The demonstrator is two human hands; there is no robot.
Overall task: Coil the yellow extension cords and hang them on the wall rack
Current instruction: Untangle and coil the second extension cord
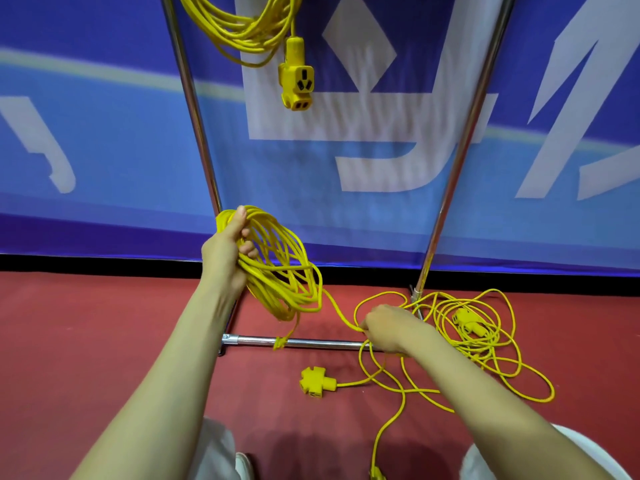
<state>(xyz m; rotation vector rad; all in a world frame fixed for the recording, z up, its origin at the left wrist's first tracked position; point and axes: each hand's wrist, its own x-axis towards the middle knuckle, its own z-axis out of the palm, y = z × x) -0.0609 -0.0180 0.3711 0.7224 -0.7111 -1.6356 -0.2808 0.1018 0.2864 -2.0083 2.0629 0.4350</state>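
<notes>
Right hand (391,327) pinching loose cord (337,311), left hand (225,251) gripping coil (280,268) — fingers curled

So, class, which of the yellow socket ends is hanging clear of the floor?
The socket end at top centre, dangling under the hung coil; the other ends lie on the red floor.
</notes>
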